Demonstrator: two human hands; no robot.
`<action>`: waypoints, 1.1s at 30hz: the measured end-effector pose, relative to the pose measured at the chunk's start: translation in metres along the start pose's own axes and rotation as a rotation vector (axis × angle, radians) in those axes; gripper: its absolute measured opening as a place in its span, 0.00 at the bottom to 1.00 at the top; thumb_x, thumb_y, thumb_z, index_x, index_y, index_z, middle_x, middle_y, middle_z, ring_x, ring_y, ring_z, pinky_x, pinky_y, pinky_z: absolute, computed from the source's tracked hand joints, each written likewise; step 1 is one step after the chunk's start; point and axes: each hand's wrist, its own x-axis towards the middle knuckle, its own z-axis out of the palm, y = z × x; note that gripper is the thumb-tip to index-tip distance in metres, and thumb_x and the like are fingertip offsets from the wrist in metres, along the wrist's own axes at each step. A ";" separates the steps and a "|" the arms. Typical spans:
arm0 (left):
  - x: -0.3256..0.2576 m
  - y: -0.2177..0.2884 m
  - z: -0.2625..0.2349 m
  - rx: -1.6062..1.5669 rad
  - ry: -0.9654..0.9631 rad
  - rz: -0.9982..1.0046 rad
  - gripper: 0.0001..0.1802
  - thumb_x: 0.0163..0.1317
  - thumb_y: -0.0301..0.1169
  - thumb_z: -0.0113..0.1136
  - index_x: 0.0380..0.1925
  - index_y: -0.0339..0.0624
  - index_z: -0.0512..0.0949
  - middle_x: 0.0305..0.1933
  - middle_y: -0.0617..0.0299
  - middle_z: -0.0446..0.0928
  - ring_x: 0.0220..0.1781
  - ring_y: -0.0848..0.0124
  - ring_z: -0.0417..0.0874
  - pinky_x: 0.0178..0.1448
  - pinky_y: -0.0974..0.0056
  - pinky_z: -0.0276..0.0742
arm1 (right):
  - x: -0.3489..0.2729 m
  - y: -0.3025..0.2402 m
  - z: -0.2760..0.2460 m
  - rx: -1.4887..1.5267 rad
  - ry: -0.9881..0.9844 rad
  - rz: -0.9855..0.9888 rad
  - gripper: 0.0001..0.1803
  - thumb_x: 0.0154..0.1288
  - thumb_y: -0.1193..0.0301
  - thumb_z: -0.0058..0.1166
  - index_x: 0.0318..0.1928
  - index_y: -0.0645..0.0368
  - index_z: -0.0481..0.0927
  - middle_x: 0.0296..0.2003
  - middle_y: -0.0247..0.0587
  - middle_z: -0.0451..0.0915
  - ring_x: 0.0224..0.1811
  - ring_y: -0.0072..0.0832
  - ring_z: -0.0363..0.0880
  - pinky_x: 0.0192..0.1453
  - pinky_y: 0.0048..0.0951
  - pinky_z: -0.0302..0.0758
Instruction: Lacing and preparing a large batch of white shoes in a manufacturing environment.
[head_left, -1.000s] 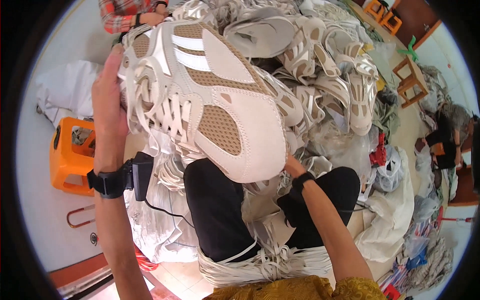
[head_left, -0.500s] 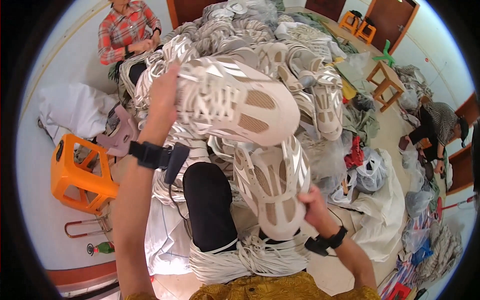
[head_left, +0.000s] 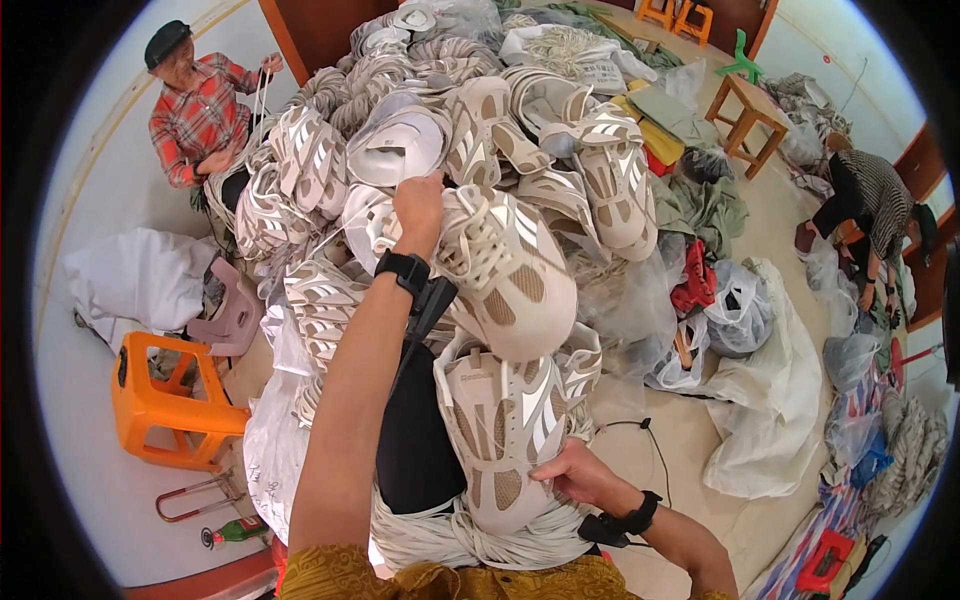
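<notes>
Right hand (head_left: 572, 472) lay at the near right edge of the unlaced upper (head_left: 505, 430), thumb on top and fingers out of sight beneath; it looked closed on that rim. The unlaced upper rested over the lap, toe toward the near side and overlapping a bundle of laces (head_left: 440, 540), just right of the left knee (head_left: 415, 440). Farther out was the laced upper (head_left: 525, 300), its toe also near; whether the two touched, I could not tell. Left hand (head_left: 418, 208) was curled at the laced upper's far left end, fingertips turned away, so its grip could not be judged.

The step in hand seemed to be setting the laced upper out by the pile with the unlaced one ready on the lap. As I judged it, the next move called for a sure right-hand hold and a free left hand.

An orange stool (head_left: 165, 410) stood to the left. Beyond was the pile (head_left: 375, 75) of uppers; far left, a person (head_left: 205, 110) held white strands (head_left: 262, 95).
</notes>
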 end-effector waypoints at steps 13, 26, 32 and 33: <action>-0.062 -0.002 -0.049 0.212 -0.478 0.667 0.17 0.59 0.39 0.47 0.30 0.34 0.74 0.33 0.45 0.74 0.39 0.50 0.74 0.44 0.51 0.68 | 0.007 -0.018 0.005 -0.199 -0.024 0.102 0.29 0.44 0.82 0.58 0.51 0.67 0.67 0.39 0.43 0.77 0.29 0.26 0.78 0.19 0.21 0.75; -0.183 -0.034 -0.117 -0.244 -0.789 0.058 0.20 0.63 0.33 0.39 0.54 0.36 0.61 0.46 0.54 0.73 0.50 0.67 0.71 0.54 0.67 0.64 | 0.040 -0.101 -0.031 -1.026 0.293 -0.475 0.16 0.48 0.61 0.57 0.34 0.58 0.79 0.27 0.39 0.79 0.24 0.21 0.75 0.28 0.22 0.71; -0.186 -0.041 -0.115 -0.431 -0.804 -0.038 0.20 0.60 0.31 0.39 0.52 0.34 0.61 0.49 0.54 0.71 0.51 0.70 0.70 0.57 0.69 0.61 | 0.117 -0.128 0.081 -1.793 0.108 -0.982 0.21 0.48 0.53 0.55 0.36 0.56 0.80 0.31 0.44 0.78 0.34 0.40 0.77 0.38 0.34 0.73; -0.188 -0.043 -0.113 -0.490 -0.773 -0.099 0.20 0.59 0.30 0.39 0.51 0.34 0.61 0.48 0.54 0.71 0.51 0.70 0.69 0.57 0.69 0.60 | 0.135 -0.129 0.082 -1.924 0.074 -0.780 0.19 0.50 0.55 0.54 0.39 0.51 0.79 0.30 0.42 0.78 0.33 0.40 0.77 0.37 0.35 0.73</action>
